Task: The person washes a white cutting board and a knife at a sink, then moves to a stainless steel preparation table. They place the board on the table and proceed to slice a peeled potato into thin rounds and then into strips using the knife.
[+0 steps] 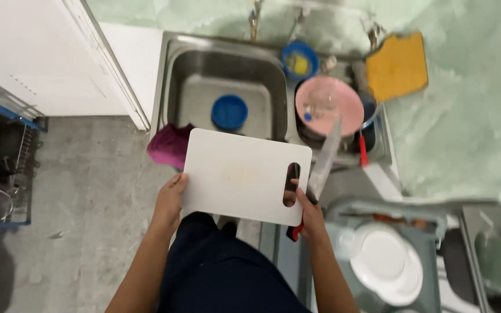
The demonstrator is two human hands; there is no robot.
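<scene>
The left hand grips a flat white plastic cutting board — the right hand grips board and long steel knife together.

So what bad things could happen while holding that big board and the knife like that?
The right hand grips both the knife and the white cutting board at once, so the knife might slip and fall toward the legs. The blade points at the pink plate in the sink and could knock it.

Matt white plastic cutting board, shiny metal knife blade, dull steel sink.
</scene>
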